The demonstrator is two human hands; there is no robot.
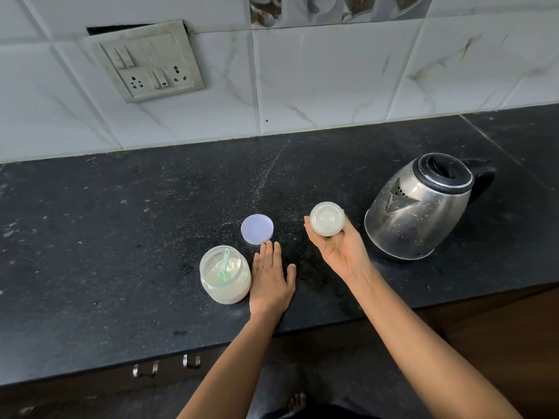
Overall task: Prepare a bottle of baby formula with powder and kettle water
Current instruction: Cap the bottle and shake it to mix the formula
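My right hand holds a capped baby bottle upright above the counter, seen from the top; its clear cap hides the inside. My left hand lies flat, palm down, on the black counter with fingers apart. Just left of it stands an open clear jar of white powder with a green scoop stuck in it. The jar's lilac lid lies on the counter beyond my left fingertips. A steel kettle with a black lid and handle stands to the right of the bottle.
The black stone counter runs to a white tiled wall with a switch and socket plate at the back left. Drawer handles show below the counter's front edge. A bare foot is on the floor.
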